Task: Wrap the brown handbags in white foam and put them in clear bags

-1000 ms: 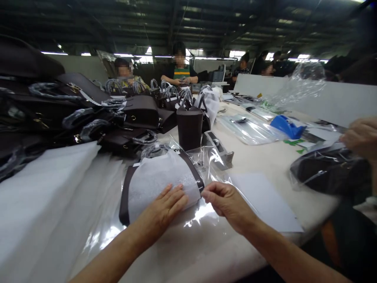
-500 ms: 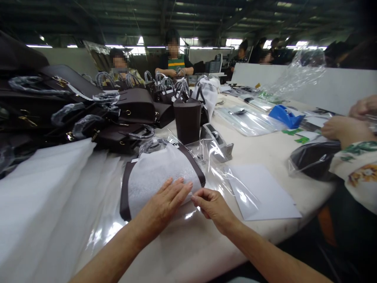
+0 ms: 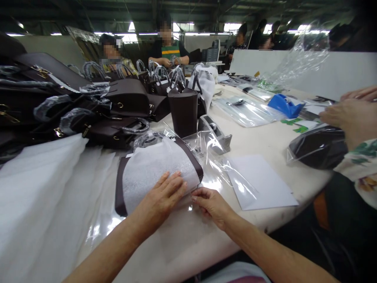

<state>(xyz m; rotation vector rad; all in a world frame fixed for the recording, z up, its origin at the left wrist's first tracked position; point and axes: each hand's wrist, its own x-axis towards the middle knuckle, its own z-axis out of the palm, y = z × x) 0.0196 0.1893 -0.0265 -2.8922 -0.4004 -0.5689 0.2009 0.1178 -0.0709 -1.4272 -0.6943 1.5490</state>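
A dark brown handbag (image 3: pixel 119 196) lies on the table in front of me, its front covered by a white foam sheet (image 3: pixel 147 169). Clear plastic film (image 3: pixel 210 161) spreads under and around it, glossy with reflections. My left hand (image 3: pixel 166 192) rests flat on the foam sheet, fingers stretched out. At the bag's lower right corner, my right hand (image 3: pixel 210 202) pinches the edge of the clear film between thumb and forefinger. Wrapped handles (image 3: pixel 149 139) stick out at the bag's far side.
Foam sheets (image 3: pixel 38 188) are stacked at left, below a heap of brown handbags (image 3: pixel 126 98). A grey tape dispenser (image 3: pixel 216 135), white card (image 3: pixel 262 182) and blue tape dispenser (image 3: pixel 284 106) stand or lie to the right. A co-worker's hands (image 3: pixel 350 114) are beside a wrapped brown bag (image 3: pixel 319 147).
The view has shifted slightly, so the surroundings sit higher and mostly further left. My left hand has moved a little away from my right, which still pinches the film.
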